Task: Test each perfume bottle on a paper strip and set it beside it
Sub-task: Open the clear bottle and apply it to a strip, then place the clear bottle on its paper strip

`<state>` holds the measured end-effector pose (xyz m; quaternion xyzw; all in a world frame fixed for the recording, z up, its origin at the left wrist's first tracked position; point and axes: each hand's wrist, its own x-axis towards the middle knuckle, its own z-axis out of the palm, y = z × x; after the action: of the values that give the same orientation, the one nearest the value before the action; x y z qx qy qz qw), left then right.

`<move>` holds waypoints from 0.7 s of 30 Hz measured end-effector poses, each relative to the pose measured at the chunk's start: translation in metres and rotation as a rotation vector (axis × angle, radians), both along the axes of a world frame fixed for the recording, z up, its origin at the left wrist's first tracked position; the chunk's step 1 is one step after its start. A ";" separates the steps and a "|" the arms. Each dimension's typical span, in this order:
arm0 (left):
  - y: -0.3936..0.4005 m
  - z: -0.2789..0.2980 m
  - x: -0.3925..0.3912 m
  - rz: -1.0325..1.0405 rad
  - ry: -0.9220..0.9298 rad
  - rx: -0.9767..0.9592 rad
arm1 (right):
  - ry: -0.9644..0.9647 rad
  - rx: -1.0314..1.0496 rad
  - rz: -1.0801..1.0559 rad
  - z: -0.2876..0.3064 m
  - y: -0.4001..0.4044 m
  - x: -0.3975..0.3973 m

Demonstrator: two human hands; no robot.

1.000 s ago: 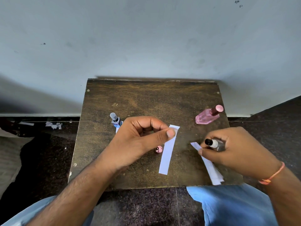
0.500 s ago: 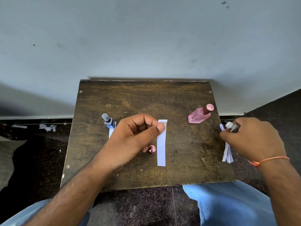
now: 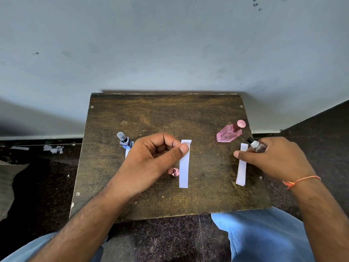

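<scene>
Your left hand [image 3: 151, 163] is curled into a loose fist over the middle of the wooden table [image 3: 166, 114], its thumb tip pressing the far end of the middle paper strip [image 3: 184, 167], which lies flat and runs near to far. A small pink bottle [image 3: 175, 172] sits just left of that strip, partly hidden under your left hand; you cannot tell whether the hand is gripping it.

Your right hand [image 3: 272, 159] is wrapped around a small clear bottle [image 3: 256, 145] with a black and white spray top, held at the far end of the right paper strip [image 3: 242, 164]. Your thumb reaches across that strip, which lies near the table's right edge.

Far right on the table, a larger pink bottle [image 3: 229, 133] with a round pink cap stands just beyond the right strip. At far left, a blue bottle [image 3: 124, 140] with a grey cap stands on the end of a third strip [image 3: 127, 152], mostly covered by your left hand. An orange thread [image 3: 300, 180] circles your right wrist.
</scene>
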<state>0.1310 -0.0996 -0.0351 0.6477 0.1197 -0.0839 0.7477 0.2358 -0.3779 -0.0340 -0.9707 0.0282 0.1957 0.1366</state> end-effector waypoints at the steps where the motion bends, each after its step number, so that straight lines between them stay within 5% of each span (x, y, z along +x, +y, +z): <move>1: 0.000 0.000 0.000 -0.003 -0.002 0.007 | 0.026 0.020 -0.008 0.002 -0.001 0.000; 10: 0.003 -0.006 0.001 -0.028 -0.002 0.030 | 0.490 0.719 0.152 0.014 0.018 -0.026; 15: 0.003 -0.011 0.001 0.001 -0.017 0.090 | 0.436 1.147 0.061 0.008 0.055 -0.038; 21: 0.002 -0.010 0.000 -0.033 -0.051 0.067 | 0.304 1.205 -0.076 -0.003 0.077 -0.043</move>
<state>0.1311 -0.0973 -0.0452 0.6763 0.0927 -0.0757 0.7268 0.1923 -0.3007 -0.0368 -0.6826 -0.0333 0.3084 0.6617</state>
